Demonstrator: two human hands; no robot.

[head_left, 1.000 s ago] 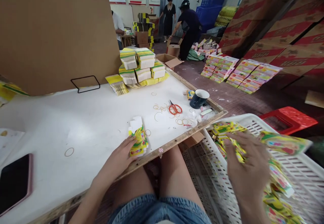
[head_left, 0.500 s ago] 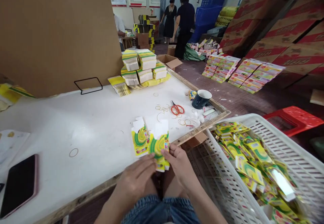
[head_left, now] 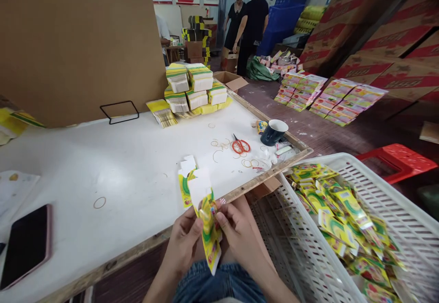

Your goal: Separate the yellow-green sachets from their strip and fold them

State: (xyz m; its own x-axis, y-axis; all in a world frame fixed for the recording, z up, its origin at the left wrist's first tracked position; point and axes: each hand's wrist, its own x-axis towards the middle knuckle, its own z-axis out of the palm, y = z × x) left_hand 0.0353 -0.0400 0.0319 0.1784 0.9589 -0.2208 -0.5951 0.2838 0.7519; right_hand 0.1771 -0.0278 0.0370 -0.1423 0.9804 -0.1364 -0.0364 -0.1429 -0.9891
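A yellow-green printed carton with a white flap on top is held upright over my lap, at the table's front edge. On its left side my left hand pinches it between thumb and fingers. My right hand grips its right side, the thumb pressed near the edge. Behind it a second flat carton lies on the white tabletop, partly covered by the held one. Part of the fingers of both hands is hidden behind the carton.
Right of me stands a white plastic basket heaped with similar cartons. Bundled carton stacks sit at the table's back. Red-handled scissors, rubber bands and a dark mug lie right; a phone lies left. Two people stand beyond.
The held carton has turned from facing me flat to a narrower, edge-on angle and moved slightly left. Both hands have shifted with it, the left one now gripping its side.
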